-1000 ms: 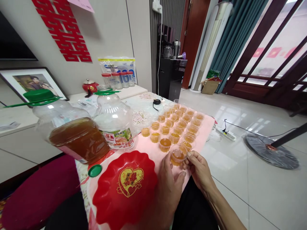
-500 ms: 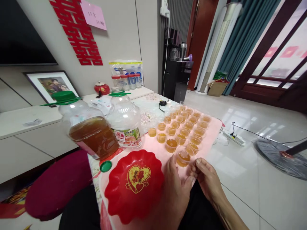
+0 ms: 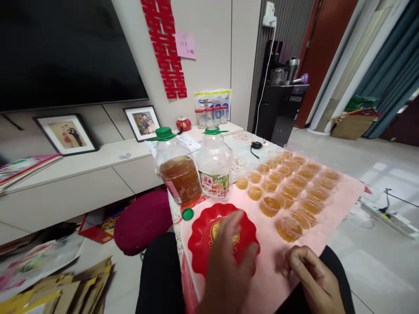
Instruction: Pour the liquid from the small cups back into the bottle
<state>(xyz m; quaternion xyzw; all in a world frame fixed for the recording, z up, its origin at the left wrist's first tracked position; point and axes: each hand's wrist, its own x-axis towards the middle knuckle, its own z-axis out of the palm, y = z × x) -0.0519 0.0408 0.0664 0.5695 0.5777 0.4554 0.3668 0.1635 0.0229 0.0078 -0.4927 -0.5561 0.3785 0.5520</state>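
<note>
My left hand (image 3: 229, 261), a little blurred, passes over the red scalloped plate (image 3: 200, 235) with its fingers apart and nothing in them. Gold printing on that plate is partly covered by the hand. Lower right of it, my right hand (image 3: 312, 274) is closed, thumb against curled fingers; whatever they may hold is hidden. Just beyond it stands the nearest clear plastic cup (image 3: 290, 229) of amber liquid, a lid on top. Several more such cups (image 3: 271, 205) fill rows running back across the pink tablecloth (image 3: 265, 279).
A large jug (image 3: 181, 176) of amber liquid and a clear jug (image 3: 214, 161) stand behind the plate. A green cap (image 3: 187, 213) lies beside them. To the left is a purple stool (image 3: 144, 222). A black tape measure (image 3: 256, 145) lies at the back.
My view has swung left. My left hand has moved off the nearest cup, leftward over the red plate. The right hand has drawn back from the cup toward me.
</note>
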